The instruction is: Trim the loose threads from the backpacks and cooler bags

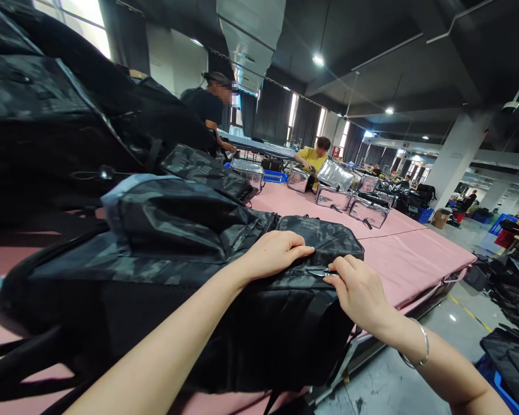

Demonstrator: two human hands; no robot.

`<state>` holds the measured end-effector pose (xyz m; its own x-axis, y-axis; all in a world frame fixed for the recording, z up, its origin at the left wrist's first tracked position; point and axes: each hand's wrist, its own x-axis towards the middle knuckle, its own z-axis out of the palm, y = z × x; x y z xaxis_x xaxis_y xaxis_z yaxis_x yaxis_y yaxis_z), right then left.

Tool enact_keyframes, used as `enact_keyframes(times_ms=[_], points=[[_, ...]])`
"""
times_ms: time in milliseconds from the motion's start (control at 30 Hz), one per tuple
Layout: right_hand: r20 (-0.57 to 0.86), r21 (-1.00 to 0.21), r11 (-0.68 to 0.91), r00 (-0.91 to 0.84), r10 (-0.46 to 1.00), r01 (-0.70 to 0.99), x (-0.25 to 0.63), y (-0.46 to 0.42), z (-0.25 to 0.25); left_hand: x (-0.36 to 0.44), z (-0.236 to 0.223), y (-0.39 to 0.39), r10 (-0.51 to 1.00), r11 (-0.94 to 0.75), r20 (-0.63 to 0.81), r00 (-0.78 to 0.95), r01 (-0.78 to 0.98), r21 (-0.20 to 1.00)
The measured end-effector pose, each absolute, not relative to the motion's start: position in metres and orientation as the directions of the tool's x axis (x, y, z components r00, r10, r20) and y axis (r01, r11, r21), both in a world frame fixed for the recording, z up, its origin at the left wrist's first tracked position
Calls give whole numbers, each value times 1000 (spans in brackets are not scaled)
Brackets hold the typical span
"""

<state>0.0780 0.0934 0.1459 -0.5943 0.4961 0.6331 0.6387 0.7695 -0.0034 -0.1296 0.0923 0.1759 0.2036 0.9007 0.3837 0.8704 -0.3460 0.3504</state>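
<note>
A round white lamp [318, 59] hung at one o'clock from a dark grey ceiling [372, 34], while a bright rectangular window [89, 34] shone at ten, a thick white pillar [452, 150] stood toward three, and shiny grey floor [462, 331] lay at four.

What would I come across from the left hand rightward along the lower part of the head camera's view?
Left hand → small metal tool → right hand → silver bracelet → blue bin.

Smooth cloth bag [155, 276], shiny metal tool [317, 272]
</note>
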Motion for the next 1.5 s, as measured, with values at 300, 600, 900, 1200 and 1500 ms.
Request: enact_keyframes(times_ms=[300,600,900,1200,1500], points=[[583,65,756,-640,501,651,71,93,153,-131,174,95,892,-346,406,201,879,326],[589,64,775,-651,479,628,74,95,151,-129,175,93,901,-327,389,191,889,321],[581,11,787,-644,498,617,73,95,153,-130,174,93,893,-338,403,200,889,308],[574,6,773,-635,516,634,71,95,153,-129,174,92,890,-342,410,198,885,317],[591,-10,783,-628,507,622,67,93,155,-128,174,91,891,-336,414,189,886,320]])
